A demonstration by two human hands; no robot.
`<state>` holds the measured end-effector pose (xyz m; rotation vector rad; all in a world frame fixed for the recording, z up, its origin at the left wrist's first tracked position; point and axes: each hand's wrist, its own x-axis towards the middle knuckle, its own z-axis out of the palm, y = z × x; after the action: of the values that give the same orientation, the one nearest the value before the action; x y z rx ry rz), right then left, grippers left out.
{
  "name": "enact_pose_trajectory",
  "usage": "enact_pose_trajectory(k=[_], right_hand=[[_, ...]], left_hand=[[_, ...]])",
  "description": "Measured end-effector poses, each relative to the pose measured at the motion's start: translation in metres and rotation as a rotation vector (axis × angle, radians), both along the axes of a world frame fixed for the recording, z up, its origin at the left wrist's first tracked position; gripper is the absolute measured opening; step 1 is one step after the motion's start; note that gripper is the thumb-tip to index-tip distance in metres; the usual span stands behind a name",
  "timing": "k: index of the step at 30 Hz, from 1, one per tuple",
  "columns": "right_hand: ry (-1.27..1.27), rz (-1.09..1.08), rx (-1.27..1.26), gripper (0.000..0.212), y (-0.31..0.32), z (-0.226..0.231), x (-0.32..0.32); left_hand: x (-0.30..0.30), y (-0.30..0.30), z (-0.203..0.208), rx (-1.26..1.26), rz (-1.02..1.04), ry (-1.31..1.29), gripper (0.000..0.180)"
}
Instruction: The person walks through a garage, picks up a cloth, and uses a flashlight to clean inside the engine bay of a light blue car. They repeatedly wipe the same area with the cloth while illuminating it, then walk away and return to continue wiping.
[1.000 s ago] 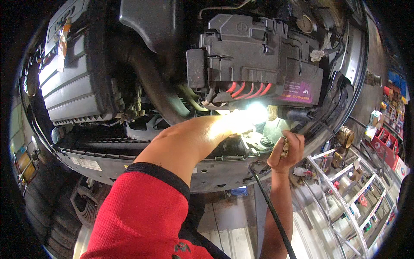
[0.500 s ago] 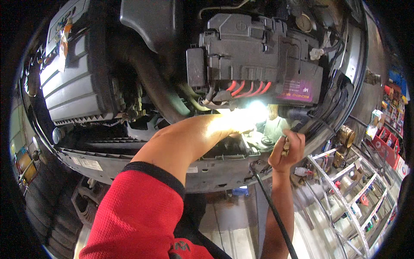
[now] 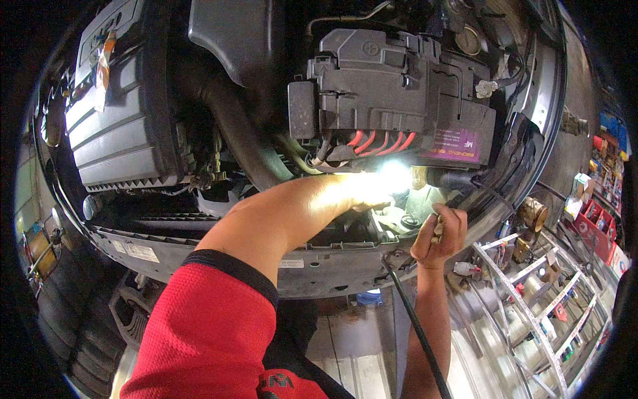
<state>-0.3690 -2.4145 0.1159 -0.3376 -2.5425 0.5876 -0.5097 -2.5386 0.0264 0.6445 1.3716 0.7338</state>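
Observation:
My left hand (image 3: 369,191) reaches into the front of a car's engine bay, below a black fuse box (image 3: 372,86) and its red wires (image 3: 382,143). A bright light (image 3: 395,176) glares beside this hand and washes out its fingers, so its grip cannot be made out. Close to the front panel on the right, my right hand (image 3: 438,236) is raised with curled fingers. Something small and pale shows between them, too unclear to name. A pale translucent container (image 3: 423,199) stands between the light and my right hand.
A black hose or rod (image 3: 417,326) runs down from the bumper panel (image 3: 332,269) beside my right forearm. The ribbed air filter housing (image 3: 126,126) and a thick black duct (image 3: 242,136) lie to the left. A metal rack (image 3: 531,299) and red bin (image 3: 595,226) stand at right.
The view has shifted slightly. Both hands stay in nearly the same places, with my right hand's fingers still curled.

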Motion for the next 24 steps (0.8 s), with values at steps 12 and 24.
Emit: enact_pose_trajectory(k=[12,24], right_hand=[[-0.015,-0.003,0.001,0.025,0.001,0.001,0.0],[-0.02,-0.002,-0.002,0.024,0.001,-0.002,0.003]], left_hand=[[0.002,0.003,-0.005,0.013,0.003,-0.002,0.032],[0.006,0.007,-0.011,0.009,-0.013,-0.007,0.036]])
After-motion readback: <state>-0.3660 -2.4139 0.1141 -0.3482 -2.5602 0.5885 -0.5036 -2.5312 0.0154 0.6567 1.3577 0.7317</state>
